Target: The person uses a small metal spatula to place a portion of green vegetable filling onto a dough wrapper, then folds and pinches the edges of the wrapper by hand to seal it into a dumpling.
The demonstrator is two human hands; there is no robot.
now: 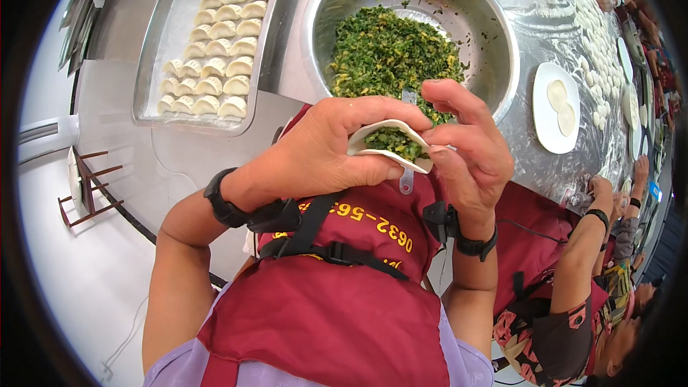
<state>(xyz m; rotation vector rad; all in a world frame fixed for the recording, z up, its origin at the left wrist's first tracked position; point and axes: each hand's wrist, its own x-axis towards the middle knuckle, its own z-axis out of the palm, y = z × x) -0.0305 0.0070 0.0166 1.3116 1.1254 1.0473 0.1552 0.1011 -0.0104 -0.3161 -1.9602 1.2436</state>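
Observation:
In front of my apron, my left hand [312, 145] cradles a round dough wrapper [356, 141] folded into an open curve. Chopped green filling [395, 143] lies inside it. My right hand [475, 150] pinches the wrapper's right end between thumb and fingers, while its upper fingers stay raised and curled. A narrow flat handle [407, 181] with a hole at its end shows below and above the wrapper; which hand bears it I cannot tell. Just beyond my hands is a large steel bowl [494, 27] with a heap of chopped green and yellow filling [392, 48].
Left of the bowl, a metal tray [148, 75] carries rows of pleated dumplings [213, 66]. To the right, a white plate [556, 137] holds two flat wrappers [557, 95] on the floured table. Many dough pieces [596, 64] lie beyond. A co-worker's arm [578, 269] reaches in at right.

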